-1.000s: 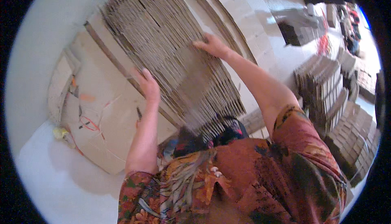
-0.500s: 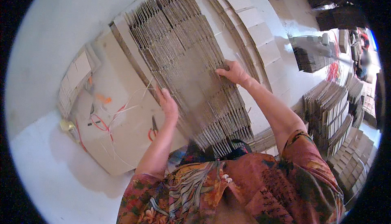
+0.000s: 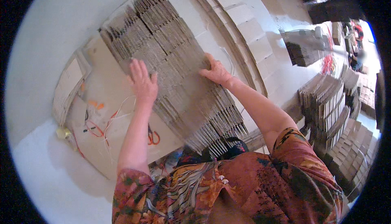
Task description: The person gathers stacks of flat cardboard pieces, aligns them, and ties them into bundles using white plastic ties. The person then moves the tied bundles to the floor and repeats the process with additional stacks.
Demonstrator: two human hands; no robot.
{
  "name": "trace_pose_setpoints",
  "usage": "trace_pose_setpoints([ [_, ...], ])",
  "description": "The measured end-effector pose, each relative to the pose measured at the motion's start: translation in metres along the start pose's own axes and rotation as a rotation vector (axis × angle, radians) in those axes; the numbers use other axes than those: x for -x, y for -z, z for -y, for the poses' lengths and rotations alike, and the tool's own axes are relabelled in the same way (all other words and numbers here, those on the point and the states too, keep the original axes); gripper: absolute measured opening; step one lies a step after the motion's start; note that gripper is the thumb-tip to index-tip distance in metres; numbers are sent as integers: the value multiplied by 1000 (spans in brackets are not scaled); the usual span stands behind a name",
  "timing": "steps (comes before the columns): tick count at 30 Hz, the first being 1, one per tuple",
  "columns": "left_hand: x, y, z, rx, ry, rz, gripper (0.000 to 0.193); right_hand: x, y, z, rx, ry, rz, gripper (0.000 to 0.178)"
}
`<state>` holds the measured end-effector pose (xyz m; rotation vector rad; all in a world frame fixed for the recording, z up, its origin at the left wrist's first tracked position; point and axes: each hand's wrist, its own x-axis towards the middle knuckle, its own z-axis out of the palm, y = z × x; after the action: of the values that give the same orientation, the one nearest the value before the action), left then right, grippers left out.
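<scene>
A long row of brown corrugated cardboard pieces [image 3: 169,44], packed edge-on, runs from the far left down to my body. On its left side lies my left hand [image 3: 142,81], palm down with fingers stretched out, touching the cardboard edges. My right hand [image 3: 218,72] rests against the right side, thumb and fingers apart, with the fingertips over the edges. Scissors with red handles [image 3: 154,138] lie left of the row, near my left forearm, their blades mostly hidden. White strap pieces [image 3: 118,112] lie loose beside them.
Overlapping flat cardboard sheets [image 3: 246,28] lie right of the row. A smaller cardboard stack [image 3: 67,87] stands at the left, near a yellow roll [image 3: 63,132]. More cardboard stacks [image 3: 321,97] stand on the right. Far off at right, a blurred person [image 3: 358,59] is visible.
My left hand has moved left and farther away, flattening onto the row. The row's far part reaches farther left, covering the strip at its side. My right hand stays at the right side.
</scene>
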<state>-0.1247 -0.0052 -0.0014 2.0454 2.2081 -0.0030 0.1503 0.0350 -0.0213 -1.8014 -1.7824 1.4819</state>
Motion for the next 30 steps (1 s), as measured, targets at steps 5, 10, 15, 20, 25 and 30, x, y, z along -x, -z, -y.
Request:
trace_pose_setpoints([
  [5,9,-14,19,205,143,-124,65,2,8,9,-44,112,-86,77],
  [10,54,-60,25,908,520,-128,60,-2,1,7,-92,198,-122,77],
  [15,53,-60,-12,1105,567,-159,58,0,14,19,-266,179,8,79],
  [20,70,-66,-4,1158,590,-135,58,3,-18,21,260,76,-173,98],
  [25,53,-35,8,494,359,-246,63,1,-23,13,368,90,-234,106],
  [30,-11,-2,4,156,70,-200,69,4,-26,18,440,57,-217,105],
])
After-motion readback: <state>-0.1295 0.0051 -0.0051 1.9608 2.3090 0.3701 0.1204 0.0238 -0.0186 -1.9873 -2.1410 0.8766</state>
